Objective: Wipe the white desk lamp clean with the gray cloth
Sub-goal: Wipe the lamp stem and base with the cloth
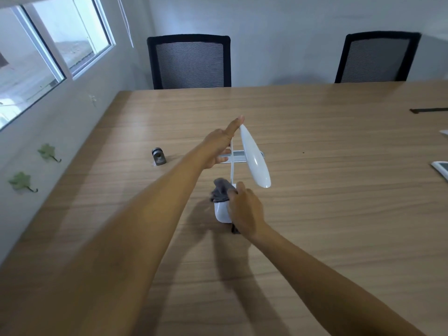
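Note:
The white desk lamp (pixel 254 156) stands on the wooden table (pixel 315 214), its long oval head tilted above a thin stem and a rounded white base. My left hand (pixel 219 146) holds the lamp at the far end of the head and the stem, thumb against the tip. My right hand (pixel 244 209) grips the gray cloth (pixel 221 190) and presses it against the top of the base where the stem meets it. Part of the base is hidden behind my right hand.
A small dark metal cylinder (pixel 158 156) lies left of the lamp. Two black mesh chairs (pixel 189 61) stand at the far edge. White devices (pixel 441 167) and a dark strip (pixel 428 110) sit at the right edge. A wall with a window runs along the left.

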Tool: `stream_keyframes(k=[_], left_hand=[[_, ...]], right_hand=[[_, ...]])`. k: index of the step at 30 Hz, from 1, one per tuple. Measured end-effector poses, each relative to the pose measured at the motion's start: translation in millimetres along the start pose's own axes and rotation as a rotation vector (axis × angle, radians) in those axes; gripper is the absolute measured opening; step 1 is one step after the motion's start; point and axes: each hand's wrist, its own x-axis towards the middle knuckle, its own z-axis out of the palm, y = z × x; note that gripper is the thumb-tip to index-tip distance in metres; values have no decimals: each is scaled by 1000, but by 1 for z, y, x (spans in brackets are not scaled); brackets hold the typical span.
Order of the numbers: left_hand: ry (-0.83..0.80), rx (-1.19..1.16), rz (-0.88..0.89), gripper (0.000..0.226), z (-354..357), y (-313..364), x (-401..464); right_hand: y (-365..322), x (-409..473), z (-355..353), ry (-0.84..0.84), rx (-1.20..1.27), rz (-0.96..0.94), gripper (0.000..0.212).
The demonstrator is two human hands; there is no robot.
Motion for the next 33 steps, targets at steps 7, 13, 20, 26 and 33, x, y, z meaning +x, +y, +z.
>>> stream_keyframes(k=[7, 13, 20, 26, 33], left_hand=[[-15, 10, 5, 93, -3, -1, 2], [-4, -2, -13, 100, -2, 0, 1], [-1, -4, -2, 105, -3, -1, 3], [-2, -1, 0, 110, -3, 0, 1], [-12, 26, -8, 97, -3, 1, 1]], right_hand=[[-23, 16, 34, -183, 118, 18, 28], [-33, 18, 34, -101, 231, 81, 28], [-20, 10, 34, -266, 147, 22, 28], [4, 20, 5, -236, 268, -107, 23], [41, 12, -1, -401, 111, -79, 38]])
